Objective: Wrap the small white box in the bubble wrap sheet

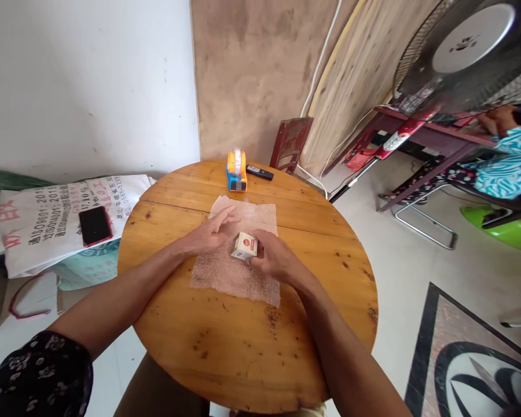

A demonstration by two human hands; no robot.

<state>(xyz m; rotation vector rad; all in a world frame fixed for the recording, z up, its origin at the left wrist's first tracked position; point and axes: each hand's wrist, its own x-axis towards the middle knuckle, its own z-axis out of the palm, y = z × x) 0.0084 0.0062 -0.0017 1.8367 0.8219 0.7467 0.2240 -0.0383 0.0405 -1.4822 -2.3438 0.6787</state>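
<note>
A sheet of bubble wrap (238, 278) lies spread on the round wooden table (226, 341). Over its middle is a small white box (245, 245) with red print. My right hand (272, 256) grips the box from its right side, fingers and thumb closed around that end. To the left of the box, my left hand (212, 233) rests at the sheet's left part, fingers stretched out and holding nothing. Whether the box touches the sheet is hard to tell.
An orange and blue tape dispenser (236, 171) stands at the table's far edge beside a black remote control (259, 172). Left of the table, a phone (95, 225) lies on printed sacks (65, 202). A standing fan (464, 52) and a seated person (510, 159) are at right.
</note>
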